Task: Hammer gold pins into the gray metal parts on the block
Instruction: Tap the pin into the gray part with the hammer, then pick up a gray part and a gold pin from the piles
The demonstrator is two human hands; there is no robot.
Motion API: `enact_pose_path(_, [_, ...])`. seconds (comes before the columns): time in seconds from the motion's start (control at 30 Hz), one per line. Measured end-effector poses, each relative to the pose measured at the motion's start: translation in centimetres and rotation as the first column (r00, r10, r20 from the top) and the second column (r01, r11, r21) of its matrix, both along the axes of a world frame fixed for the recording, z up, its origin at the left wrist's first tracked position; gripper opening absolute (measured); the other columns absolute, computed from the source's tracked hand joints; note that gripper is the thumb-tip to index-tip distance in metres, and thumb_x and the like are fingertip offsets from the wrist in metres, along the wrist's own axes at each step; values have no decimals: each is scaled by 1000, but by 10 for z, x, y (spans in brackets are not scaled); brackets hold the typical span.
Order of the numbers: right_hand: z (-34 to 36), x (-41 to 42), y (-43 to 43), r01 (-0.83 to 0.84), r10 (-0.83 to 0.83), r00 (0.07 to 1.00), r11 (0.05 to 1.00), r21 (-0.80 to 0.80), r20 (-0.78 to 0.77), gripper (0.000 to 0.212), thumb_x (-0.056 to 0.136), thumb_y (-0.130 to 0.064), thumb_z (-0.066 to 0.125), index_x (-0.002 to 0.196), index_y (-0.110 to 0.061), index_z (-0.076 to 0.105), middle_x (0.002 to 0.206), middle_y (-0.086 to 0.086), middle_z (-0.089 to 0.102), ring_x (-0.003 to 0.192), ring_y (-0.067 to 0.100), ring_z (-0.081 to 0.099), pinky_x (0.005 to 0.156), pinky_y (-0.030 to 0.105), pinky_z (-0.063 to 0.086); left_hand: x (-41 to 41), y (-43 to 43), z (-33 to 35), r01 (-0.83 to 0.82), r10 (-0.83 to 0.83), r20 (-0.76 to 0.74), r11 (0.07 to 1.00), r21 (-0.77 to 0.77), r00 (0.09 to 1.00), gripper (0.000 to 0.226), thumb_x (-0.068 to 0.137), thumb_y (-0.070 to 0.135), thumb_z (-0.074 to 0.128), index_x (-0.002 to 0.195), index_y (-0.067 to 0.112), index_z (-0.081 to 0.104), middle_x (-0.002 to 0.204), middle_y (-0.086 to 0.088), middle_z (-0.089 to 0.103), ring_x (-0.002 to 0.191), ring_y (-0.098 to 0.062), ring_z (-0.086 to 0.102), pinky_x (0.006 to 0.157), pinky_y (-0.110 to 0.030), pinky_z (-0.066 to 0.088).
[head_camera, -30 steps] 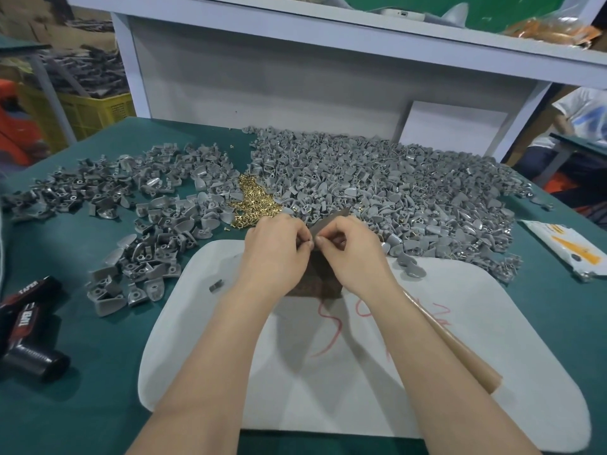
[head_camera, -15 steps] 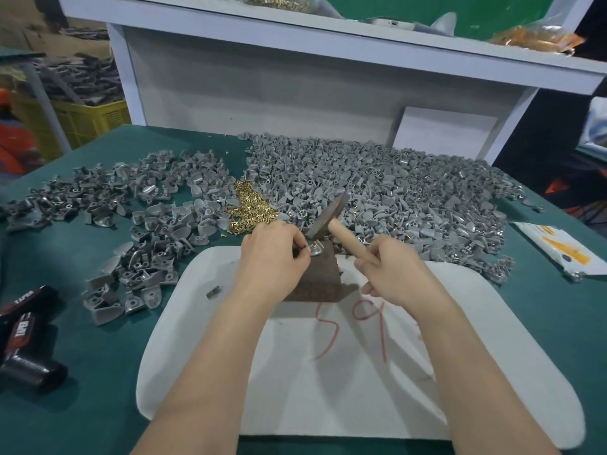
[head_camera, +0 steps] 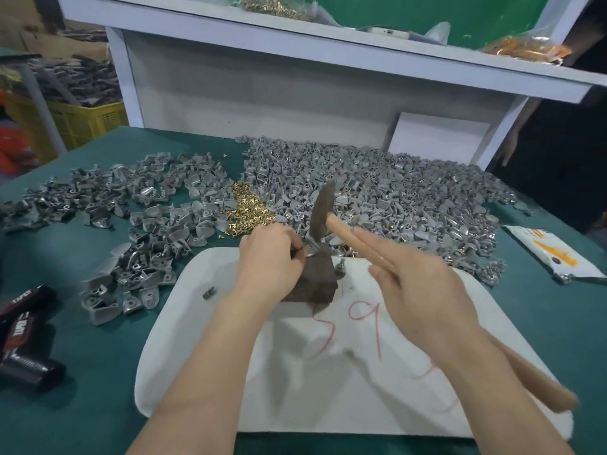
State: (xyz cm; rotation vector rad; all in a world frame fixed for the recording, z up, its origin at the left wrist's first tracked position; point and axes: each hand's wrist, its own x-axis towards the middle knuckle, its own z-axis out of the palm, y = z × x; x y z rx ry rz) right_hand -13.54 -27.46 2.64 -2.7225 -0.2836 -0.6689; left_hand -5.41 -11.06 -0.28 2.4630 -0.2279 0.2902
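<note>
Fingers (head_camera: 293, 250) of the left hand (head_camera: 269, 261) pinch a gray metal part (head_camera: 312, 247) on top of the block (head_camera: 317, 285), at frame centre. Right hand (head_camera: 423, 290) grips the hammer (head_camera: 320, 211), head just above that part. Loose gold pins (head_camera: 249, 208) lie heaped on the worktop (head_camera: 82, 356) behind.

On the dark block (head_camera: 317, 285) sits one gray part (head_camera: 312, 247).

Left hand (head_camera: 269, 259) pinches a gray part (head_camera: 311, 247) atop the block (head_camera: 317, 285) — right hand (head_camera: 423, 290) holds the hammer (head_camera: 321, 208), head right by the left fingertips.
</note>
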Motion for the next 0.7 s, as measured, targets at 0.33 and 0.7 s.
enact_pose_path(0.33, [2, -8, 0, -29, 29, 999, 1000, 3, -28, 77, 90, -16, 55, 112, -81, 22, 118, -36, 50, 100, 3, 56, 76, 21, 45, 0, 0, -2, 4, -4, 3, 999, -38, 1000, 10, 85, 17, 64, 81, 18, 73, 92, 0, 69, 95, -25, 60, 89, -41, 46])
enact_pose_path(0.7, [-7, 17, -18, 35, -17, 980, 996, 87, -200, 57, 90, -20, 56, 130, -56, 40, 105, -18, 65, 84, 12, 59, 62, 15, 32, 1, 0, -1, -18, 18, -6, 1000, -2, 1000, 11, 87, 22, 61, 81, 24, 70, 88, 2, 69, 93, -25, 59, 89, -40, 46])
